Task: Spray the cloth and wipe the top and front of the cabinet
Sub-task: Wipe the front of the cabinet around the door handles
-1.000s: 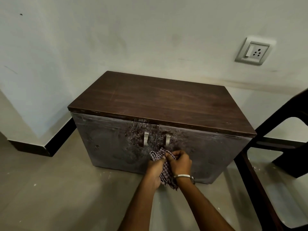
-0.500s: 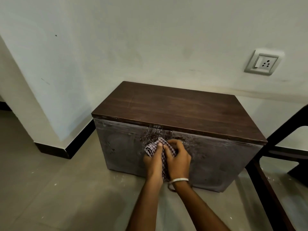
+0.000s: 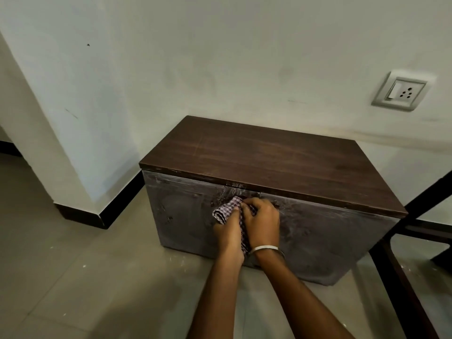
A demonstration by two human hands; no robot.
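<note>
A low cabinet [image 3: 318, 231] with a dark wooden top and a dusty grey two-door front stands on the floor against the white wall. A checked cloth [image 3: 226, 210] is pressed on the upper middle of the front, where the two doors meet. My left hand [image 3: 228, 232] and my right hand [image 3: 261, 222] both grip the cloth, side by side, and cover the door handles. A metal bangle circles my right wrist. Wet smears show on the front around the cloth. No spray bottle is in view.
A wall corner with a black skirting [image 3: 97, 216] juts out left of the cabinet. A dark chair frame [image 3: 403, 277] stands close on the right. A socket plate [image 3: 398, 94] sits on the wall above. The floor is grey tile.
Both hands have carried the cloth up from below the handles to the top middle of the front, covering the handles. The view has shifted, so the cabinet sits further right.
</note>
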